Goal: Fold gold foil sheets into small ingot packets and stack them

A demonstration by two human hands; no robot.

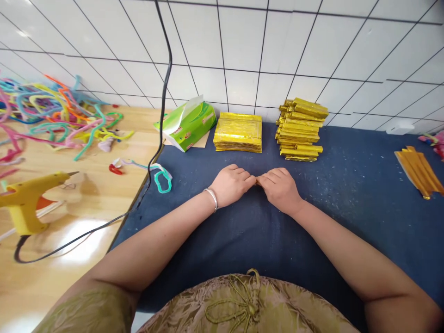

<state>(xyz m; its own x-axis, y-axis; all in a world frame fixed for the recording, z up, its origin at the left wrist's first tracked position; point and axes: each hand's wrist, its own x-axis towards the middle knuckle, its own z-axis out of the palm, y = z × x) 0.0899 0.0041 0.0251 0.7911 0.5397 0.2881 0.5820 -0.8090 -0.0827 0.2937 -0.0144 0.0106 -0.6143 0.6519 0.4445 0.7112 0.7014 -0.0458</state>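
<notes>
My left hand (234,185), with a silver bangle on its wrist, meets my right hand (280,188) over the dark blue cloth. The fingers of both hands are closed and curled down, fingertips almost touching. Between them shows a tiny brownish-gold edge of what looks like gold foil paper (257,182); my fingers hide the rest. Beyond my hands lies a flat stack of gold foil sheets (237,132). To its right is a pile of gold foil paper folded into narrow strips (301,130).
A green tissue pack (190,124) lies left of the sheets. A black cable (165,88) hangs down to a yellow glue gun (29,201) on the wooden table. Colourful fuzzy stems (65,111) heap at the far left. More folded gold strips (419,171) lie far right.
</notes>
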